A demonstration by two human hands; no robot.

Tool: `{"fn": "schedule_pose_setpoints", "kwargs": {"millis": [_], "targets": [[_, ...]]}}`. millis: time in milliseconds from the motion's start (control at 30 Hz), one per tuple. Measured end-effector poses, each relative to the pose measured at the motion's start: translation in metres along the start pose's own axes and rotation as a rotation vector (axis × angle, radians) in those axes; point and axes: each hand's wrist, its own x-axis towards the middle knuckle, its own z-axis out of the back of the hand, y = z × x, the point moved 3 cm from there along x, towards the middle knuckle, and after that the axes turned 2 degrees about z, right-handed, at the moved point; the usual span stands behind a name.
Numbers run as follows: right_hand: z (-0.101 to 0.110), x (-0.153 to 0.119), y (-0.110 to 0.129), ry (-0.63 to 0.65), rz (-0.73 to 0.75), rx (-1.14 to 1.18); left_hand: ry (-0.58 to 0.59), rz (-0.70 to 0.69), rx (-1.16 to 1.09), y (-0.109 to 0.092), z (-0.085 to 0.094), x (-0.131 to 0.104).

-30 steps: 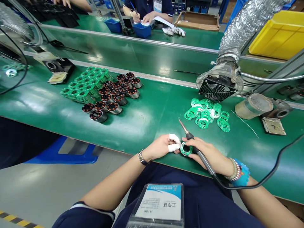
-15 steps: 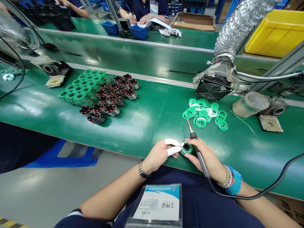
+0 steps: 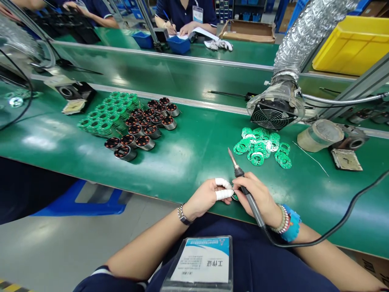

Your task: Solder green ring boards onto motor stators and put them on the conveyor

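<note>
My left hand [image 3: 204, 198], with white covers on the thumb and a finger, pinches a small green ring-shaped circuit board [image 3: 235, 197]. Fingers hide most of the board, so whether it sits on another part cannot be seen. A soldering iron [image 3: 255, 209] lies in my right hand [image 3: 261, 198], its tip pointing up and away from the board. The right thumb and fingertips meet at the board's upper right edge. Beyond the hands lies a loose pile of similar green boards [image 3: 257, 147].
Stacked green boards [image 3: 103, 117] and copper-wound motor stators [image 3: 145, 132] stand on the left of the green bench [image 3: 188, 162]. A fume fan [image 3: 272, 115] with a foil duct, a round tub [image 3: 319, 136] and a soldering iron stand [image 3: 349, 152] are to the right. A co-worker [image 3: 187, 20] writes across the bench.
My right hand has shifted left, its fingers closing in over the board, which shows less. The soldering iron's tip has moved left, off the pile's edge. The left hand stays nearly in place.
</note>
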Motion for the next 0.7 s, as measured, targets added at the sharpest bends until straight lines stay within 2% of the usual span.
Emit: {"fn": "schedule_pose_setpoints", "kwargs": {"millis": [200,400,700], "targets": [[-0.001,-0.004,0.003,0.011,-0.005,-0.023,-0.001,-0.012,0.054,0.002,0.003,-0.005],[0.024,-0.013,0.006,-0.096,-0.121,-0.006,0.009,-0.014,0.168,-0.001,0.004,-0.007],[0.051,-0.030,0.022,-0.069,-0.039,0.085,0.007,-0.024,0.197,-0.001,0.004,-0.007]]}}
